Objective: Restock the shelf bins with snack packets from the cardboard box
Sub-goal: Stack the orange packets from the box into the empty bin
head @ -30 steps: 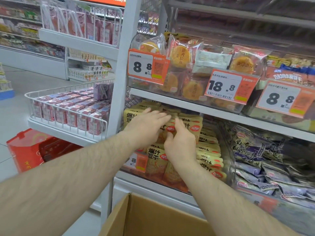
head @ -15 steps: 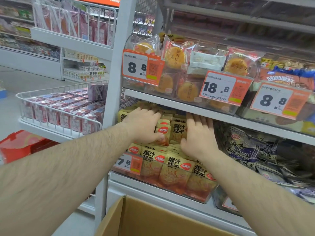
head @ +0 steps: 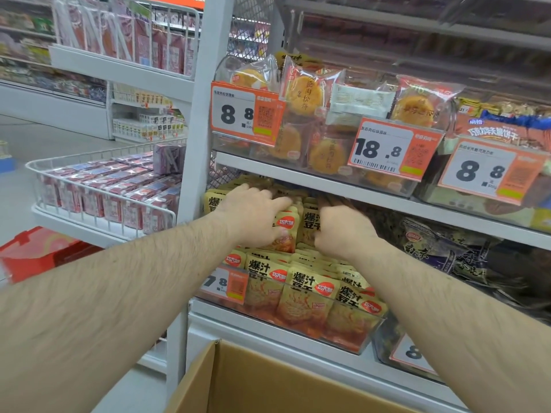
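Yellow snack packets [head: 310, 296] with red logos fill a clear shelf bin [head: 367, 341] on the lower shelf. My left hand [head: 256, 216] reaches into the back of the bin, fingers curled over the top of upright yellow packets [head: 287, 226] and thumb beneath them. My right hand [head: 343, 231] is close beside it, its fingers stretched deep under the shelf above and pressing against the same stack from the right. The open cardboard box [head: 268, 386] sits at the bottom of the view, below the bin; its inside is not visible.
The shelf board [head: 328, 186] just above my hands carries bins of round cakes with orange price tags [head: 393, 147]. Dark purple packets [head: 441, 248] fill the bin to the right. A white wire basket [head: 98, 189] of red packs juts out on the left, above a red box [head: 32, 251].
Both hands went from lying flat on the packets to reaching deeper into the bin. My left fingers have curled over the upright packets, and my right hand has closed in towards it.
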Motion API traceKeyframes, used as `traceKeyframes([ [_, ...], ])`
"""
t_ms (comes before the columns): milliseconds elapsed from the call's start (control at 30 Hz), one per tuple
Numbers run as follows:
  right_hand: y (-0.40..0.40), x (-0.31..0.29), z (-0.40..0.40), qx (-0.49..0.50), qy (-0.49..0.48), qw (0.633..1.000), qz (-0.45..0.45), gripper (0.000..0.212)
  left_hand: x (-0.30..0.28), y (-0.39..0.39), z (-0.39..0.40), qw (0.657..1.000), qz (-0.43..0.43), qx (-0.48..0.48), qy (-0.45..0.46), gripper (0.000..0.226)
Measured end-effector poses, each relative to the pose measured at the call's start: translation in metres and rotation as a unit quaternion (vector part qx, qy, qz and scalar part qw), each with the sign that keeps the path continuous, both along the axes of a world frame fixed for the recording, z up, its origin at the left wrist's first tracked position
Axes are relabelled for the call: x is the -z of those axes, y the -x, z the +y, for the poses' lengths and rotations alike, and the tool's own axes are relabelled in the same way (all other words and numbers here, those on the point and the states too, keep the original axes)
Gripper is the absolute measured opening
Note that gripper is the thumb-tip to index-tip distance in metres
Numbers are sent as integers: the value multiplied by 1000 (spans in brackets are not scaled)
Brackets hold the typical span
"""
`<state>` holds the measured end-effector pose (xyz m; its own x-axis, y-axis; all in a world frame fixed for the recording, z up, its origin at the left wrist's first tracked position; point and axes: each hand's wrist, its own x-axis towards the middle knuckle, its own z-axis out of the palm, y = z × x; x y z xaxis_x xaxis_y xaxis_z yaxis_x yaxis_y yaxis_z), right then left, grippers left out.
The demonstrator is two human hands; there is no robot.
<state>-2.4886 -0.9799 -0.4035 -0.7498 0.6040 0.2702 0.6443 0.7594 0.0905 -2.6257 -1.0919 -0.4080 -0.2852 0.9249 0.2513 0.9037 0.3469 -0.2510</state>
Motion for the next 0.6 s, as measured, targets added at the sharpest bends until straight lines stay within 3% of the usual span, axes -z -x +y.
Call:
traceKeyframes([
  [67,0,-1,-4,3,-6,1000,0,34,1,2,-1,1000,9,-1,-3,67],
  [233,0,5,-12,-31,-54,998,-3,67,3,-1,-2,1000,9,4,-8,69],
  [433,-15,-2,-17,-19,-49,998,21,57,0,-18,-9,1000,10,2,-26,78],
  [600,-93,10,-18,-46,-33,997,58,70,9,-90,1,987,-45,104,-115,76],
])
